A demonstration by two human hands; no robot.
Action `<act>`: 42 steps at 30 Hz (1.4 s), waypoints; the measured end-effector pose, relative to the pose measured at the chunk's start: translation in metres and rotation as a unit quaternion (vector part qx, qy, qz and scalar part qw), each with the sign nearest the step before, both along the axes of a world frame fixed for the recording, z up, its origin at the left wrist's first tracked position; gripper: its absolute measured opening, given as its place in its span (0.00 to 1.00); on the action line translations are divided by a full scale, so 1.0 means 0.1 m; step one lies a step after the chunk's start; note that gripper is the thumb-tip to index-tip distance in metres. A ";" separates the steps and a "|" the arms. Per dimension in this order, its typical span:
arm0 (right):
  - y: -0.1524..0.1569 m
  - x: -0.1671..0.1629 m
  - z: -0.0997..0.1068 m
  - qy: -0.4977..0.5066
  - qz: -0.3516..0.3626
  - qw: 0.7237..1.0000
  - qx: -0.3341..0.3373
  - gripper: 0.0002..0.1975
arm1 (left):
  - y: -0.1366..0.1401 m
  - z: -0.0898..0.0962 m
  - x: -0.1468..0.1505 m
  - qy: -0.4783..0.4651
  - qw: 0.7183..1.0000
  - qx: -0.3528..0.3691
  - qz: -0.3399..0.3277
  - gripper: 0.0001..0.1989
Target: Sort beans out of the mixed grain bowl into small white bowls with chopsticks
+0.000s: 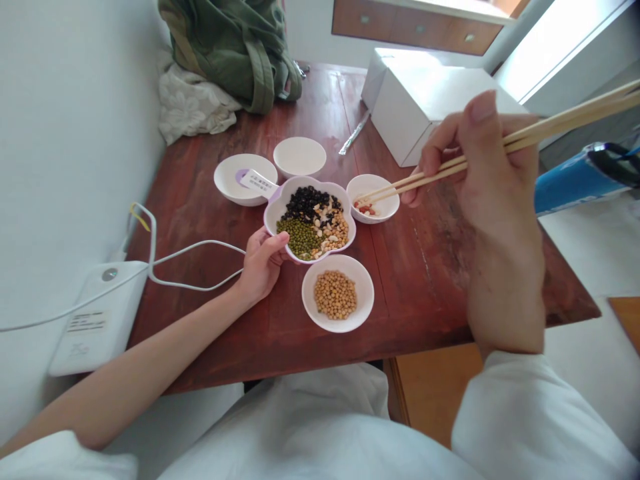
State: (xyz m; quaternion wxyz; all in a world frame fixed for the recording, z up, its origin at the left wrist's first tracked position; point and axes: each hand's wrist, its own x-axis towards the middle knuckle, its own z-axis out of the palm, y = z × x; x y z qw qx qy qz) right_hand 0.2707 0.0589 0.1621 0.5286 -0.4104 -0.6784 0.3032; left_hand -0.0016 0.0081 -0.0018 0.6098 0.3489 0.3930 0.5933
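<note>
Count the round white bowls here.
4: the back-left bowl, the back bowl beside it, the right bowl where the chopsticks point, and the front bowl of yellow beans.

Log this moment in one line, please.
left hand: holds flower-shaped bowl | right hand: holds chopsticks pointing into small bowl | nearby: bowl of yellow beans

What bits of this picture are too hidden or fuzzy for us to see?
All in the head view:
- Far ends of the thin pale wooden chopsticks: cut off by the right edge.
- Writing on the small white rectangular label: too small and blurred.
- Some fingertips of the left hand: hidden behind the white flower-shaped bowl.
- Top of the green fabric bag: cut off by the top edge.
</note>
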 end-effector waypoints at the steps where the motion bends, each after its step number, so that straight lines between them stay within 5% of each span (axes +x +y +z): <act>1: -0.05 -0.04 0.00 0.013 0.028 0.999 -0.019 0.35 | 0.00 0.00 0.00 -0.001 1.000 -0.002 0.001 0.23; 8: -0.05 -0.24 -0.27 0.006 0.152 0.985 -0.082 0.35 | -0.03 0.02 -0.01 0.002 1.000 -0.005 0.000 0.23; 23: -0.01 -0.29 -0.45 -0.033 0.149 0.988 -0.015 0.37 | -0.03 0.01 -0.03 -0.006 1.000 -0.004 -0.012 0.23; 42: 0.03 -0.28 -0.40 -0.029 0.158 0.986 -0.047 0.33 | -0.03 0.01 -0.02 -0.007 1.000 -0.008 -0.010 0.22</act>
